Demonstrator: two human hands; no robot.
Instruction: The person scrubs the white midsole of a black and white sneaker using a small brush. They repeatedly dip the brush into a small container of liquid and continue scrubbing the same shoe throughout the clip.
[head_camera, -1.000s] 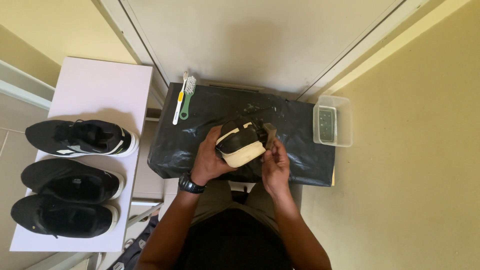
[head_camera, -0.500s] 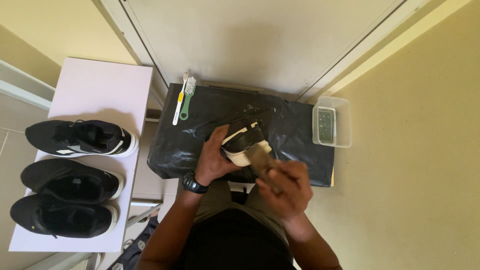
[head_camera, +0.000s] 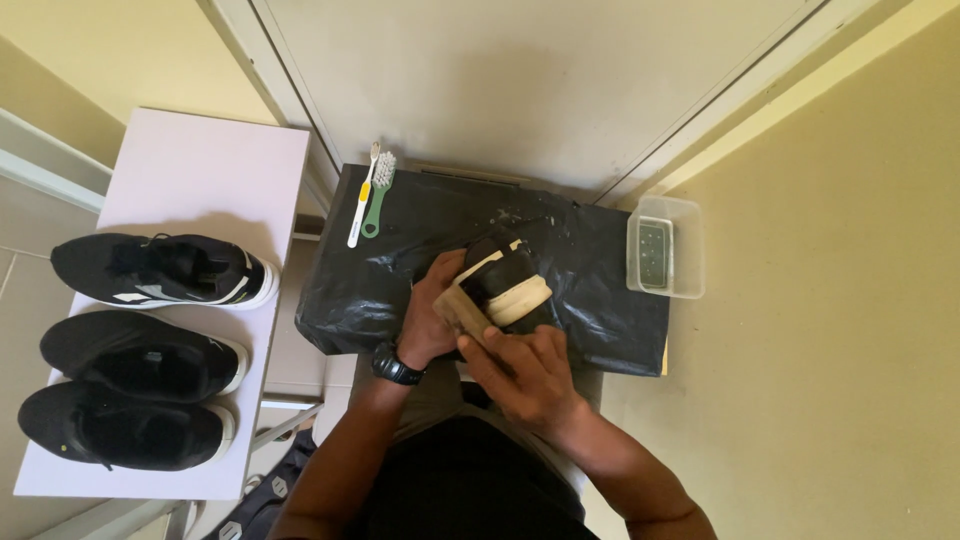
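My left hand (head_camera: 432, 318), with a black watch on the wrist, grips a black shoe with a cream sole (head_camera: 508, 283). The shoe is held above a table covered in black plastic sheet (head_camera: 370, 290). My right hand (head_camera: 528, 372) is just below the shoe, closed on a tan object (head_camera: 463, 306) that presses against the shoe's side. Whether that object is a brush or a cloth I cannot tell. The shoe's toe points away from me and its sole faces right.
A white and yellow toothbrush (head_camera: 360, 197) and a green brush (head_camera: 380, 190) lie at the table's far left corner. A clear plastic tub (head_camera: 667, 246) stands at the right end. A white bench (head_camera: 200, 170) on the left carries three black sneakers (head_camera: 160, 270).
The shoe has turned so its sole faces right instead of toward me. My right hand dropped off the shoe, then came back under it with the tan object.
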